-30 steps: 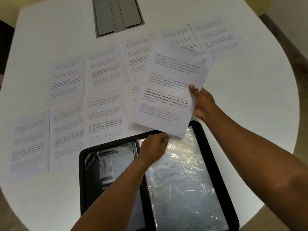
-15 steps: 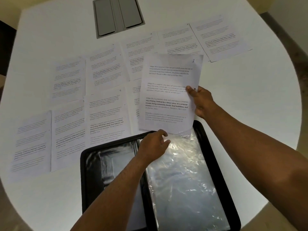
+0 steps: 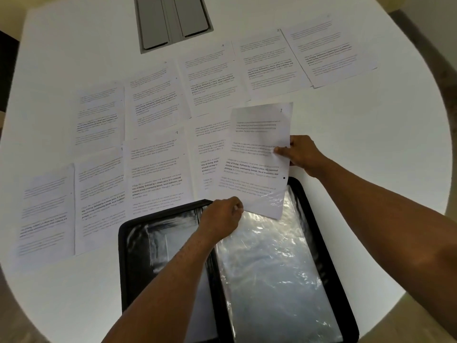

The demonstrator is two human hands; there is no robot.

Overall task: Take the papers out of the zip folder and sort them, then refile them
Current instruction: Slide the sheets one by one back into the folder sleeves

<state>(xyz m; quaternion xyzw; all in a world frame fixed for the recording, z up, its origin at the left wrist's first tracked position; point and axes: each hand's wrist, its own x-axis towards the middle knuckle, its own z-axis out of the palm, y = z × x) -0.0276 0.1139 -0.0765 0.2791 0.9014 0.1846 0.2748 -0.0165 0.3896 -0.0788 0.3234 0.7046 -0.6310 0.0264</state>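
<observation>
A black zip folder (image 3: pixel 324 233) lies open at the near table edge, with clear plastic sleeves (image 3: pixel 274 273) on its right half. My right hand (image 3: pixel 300 152) pinches the right edge of a printed sheet (image 3: pixel 257 159) marked 1, whose lower end has entered the top sleeve's mouth. My left hand (image 3: pixel 222 216) pinches the sleeve's top edge at the folder's spine. Several other printed sheets (image 3: pixel 153 167) lie spread in rows on the white table beyond the folder.
A grey recessed cable hatch (image 3: pixel 173 21) sits in the white table (image 3: pixel 371 144) at the far middle. The rounded table edge curves down the right side, with floor beyond. Bare tabletop lies to the right of the folder.
My right hand has lowered the sheet toward me, and its bottom edge now sits in the sleeve opening. My left hand has stayed at the sleeve's top edge.
</observation>
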